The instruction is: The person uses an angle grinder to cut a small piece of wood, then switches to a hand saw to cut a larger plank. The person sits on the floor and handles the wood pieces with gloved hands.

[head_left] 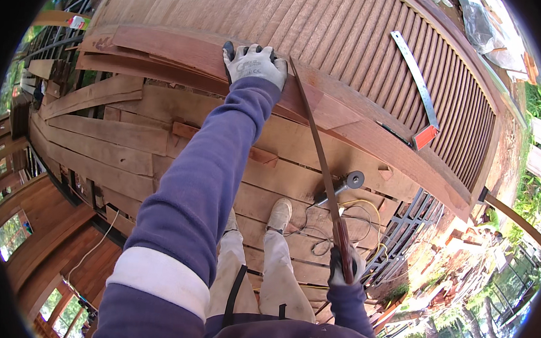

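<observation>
My right hand (342,266), in a grey and black work glove, is closed round the brown handle of a handsaw (320,153). The saw's long, narrow blade reaches away from me, its far end against a reddish wooden board (173,49). My left hand (254,65), in the same kind of glove, grips this board just left of the blade, fingers bent over it. The board lies along the near edge of a large slatted wooden panel (327,25). Whether the teeth have entered the wood I cannot make out.
A try square (415,78) with a red stock rests on the slats at right, a dark pencil (394,134) beside it. An angle grinder (343,188) and looped cables (366,220) lie on the plank floor (263,196) near my feet. Wood offcuts (223,143) lie under the panel's edge.
</observation>
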Demonstrator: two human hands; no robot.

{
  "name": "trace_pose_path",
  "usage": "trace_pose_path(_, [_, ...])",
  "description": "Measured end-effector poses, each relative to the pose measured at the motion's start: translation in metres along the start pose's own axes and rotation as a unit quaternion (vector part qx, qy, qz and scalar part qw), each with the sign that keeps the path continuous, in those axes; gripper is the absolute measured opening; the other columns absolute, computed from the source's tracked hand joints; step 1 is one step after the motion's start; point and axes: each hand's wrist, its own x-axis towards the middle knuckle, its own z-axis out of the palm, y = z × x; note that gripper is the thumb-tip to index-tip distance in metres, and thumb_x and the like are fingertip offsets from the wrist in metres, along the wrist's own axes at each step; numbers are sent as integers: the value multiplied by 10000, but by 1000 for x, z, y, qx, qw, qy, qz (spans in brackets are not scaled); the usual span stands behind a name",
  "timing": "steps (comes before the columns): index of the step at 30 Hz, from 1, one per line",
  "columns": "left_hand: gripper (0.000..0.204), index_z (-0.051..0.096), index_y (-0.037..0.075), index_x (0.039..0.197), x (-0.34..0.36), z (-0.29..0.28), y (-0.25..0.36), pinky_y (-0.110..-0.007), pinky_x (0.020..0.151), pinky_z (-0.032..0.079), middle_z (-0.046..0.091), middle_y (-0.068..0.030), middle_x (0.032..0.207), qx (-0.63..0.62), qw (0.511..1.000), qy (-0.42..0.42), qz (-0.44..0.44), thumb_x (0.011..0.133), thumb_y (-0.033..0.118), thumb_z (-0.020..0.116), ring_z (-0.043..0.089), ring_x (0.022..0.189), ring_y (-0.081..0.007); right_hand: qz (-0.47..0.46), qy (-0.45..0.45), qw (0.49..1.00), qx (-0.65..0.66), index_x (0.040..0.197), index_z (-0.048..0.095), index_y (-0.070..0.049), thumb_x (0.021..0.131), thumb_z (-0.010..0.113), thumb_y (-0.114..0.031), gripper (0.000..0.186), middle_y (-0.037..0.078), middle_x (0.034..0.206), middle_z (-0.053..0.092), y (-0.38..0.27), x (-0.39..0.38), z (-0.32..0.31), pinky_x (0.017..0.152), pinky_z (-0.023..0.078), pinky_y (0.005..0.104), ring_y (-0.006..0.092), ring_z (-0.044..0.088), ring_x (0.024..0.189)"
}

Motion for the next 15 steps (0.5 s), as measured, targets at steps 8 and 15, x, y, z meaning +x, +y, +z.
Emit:
trace_pose_path(8, [412, 737, 152, 1166, 7, -15, 16, -507, 1261, 140, 679, -78, 1302, 1, 997, -80, 6, 963, 396, 475, 537, 1303, -283, -149, -26, 986, 67, 991, 682, 1, 862, 705, -6, 131, 139, 794, 669, -64, 113, 52, 660, 521, 358, 296, 671, 690])
trace_pose_path(15, [386, 748, 142, 1082, 4, -13, 15, -507, 1259, 142, 693, -81, 1264, -8, 998, -57, 3, 946, 400, 495, 556, 1267, -286, -51, 17, 998, 33, 931, 703, -15, 844, 747, -85, 120, 115, 779, 682, 22, 0, -2, 646, 530, 373, 279, 675, 670])
